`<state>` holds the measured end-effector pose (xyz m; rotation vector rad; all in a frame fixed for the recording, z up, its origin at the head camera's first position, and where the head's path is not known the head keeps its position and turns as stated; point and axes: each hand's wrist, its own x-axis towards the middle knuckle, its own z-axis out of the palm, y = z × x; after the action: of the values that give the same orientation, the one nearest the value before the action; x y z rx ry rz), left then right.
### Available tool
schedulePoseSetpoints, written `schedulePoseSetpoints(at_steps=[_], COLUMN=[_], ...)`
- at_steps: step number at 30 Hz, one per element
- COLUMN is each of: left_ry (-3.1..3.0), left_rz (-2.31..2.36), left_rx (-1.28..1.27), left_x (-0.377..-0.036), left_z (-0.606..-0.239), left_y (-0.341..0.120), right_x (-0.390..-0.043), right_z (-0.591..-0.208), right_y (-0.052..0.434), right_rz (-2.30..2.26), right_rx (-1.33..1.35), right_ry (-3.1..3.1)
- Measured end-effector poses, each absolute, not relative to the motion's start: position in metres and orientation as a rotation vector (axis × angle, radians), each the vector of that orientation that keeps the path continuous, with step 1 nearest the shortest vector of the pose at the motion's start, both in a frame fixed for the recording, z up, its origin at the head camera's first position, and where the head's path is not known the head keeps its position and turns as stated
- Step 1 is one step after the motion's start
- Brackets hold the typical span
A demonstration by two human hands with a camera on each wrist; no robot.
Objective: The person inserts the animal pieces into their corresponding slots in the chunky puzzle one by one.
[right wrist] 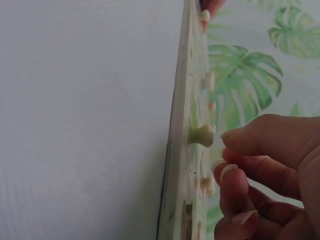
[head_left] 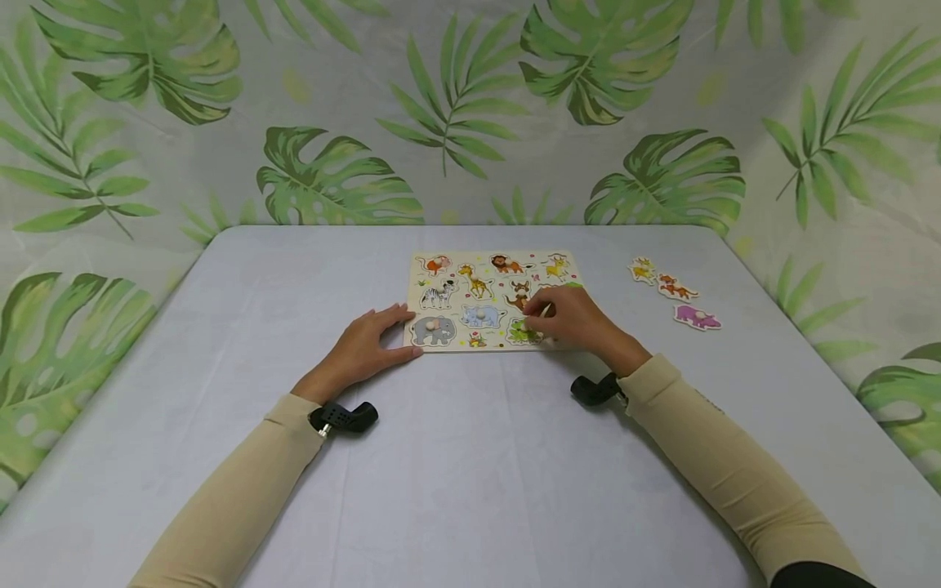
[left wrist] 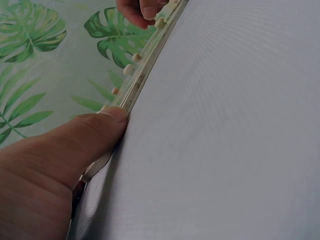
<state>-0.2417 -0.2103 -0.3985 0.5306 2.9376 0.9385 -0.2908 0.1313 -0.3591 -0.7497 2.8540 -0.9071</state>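
Note:
A wooden animal peg puzzle board lies flat on the table. My left hand holds its near left corner, fingers at the left edge and thumb on the front edge. Beside that hand sits the grey elephant piece. My right hand is over the board's near right part, covering some of it. Below its fingertips is a green animal piece. In the right wrist view that piece's knob stands just off the thumb tip, with the fingers loosely bent and nothing between them.
Right of the board lie three loose pieces: a yellow spotted animal, an orange tiger and a purple hippo. A white cloth covers the table. A leaf-print curtain hangs behind it.

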Motion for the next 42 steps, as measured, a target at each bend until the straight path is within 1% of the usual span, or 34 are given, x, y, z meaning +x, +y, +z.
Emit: schedulePoseSetpoints(at_steps=[15,23,33,42], left_ry=[2.938,2.935,2.941,2.932], left_rz=[0.939,0.944,0.933,0.946], left_rx=[0.543,0.532,0.536,0.531], left_x=[-0.242,-0.242,-0.244,-0.241], left_z=[-0.399,-0.397,-0.398,-0.397], left_y=[-0.210,-0.209,-0.209,-0.210], right_x=[-0.295,-0.295,-0.300,-0.303], right_z=[-0.350,-0.343,-0.336,-0.330], right_y=[0.146,0.160,0.176,0.188], right_rz=[-0.904,-0.916,-0.913,-0.890], right_rx=[-0.672,-0.558,-0.618,-0.525], right_ry=[2.890,2.890,2.939,2.943])
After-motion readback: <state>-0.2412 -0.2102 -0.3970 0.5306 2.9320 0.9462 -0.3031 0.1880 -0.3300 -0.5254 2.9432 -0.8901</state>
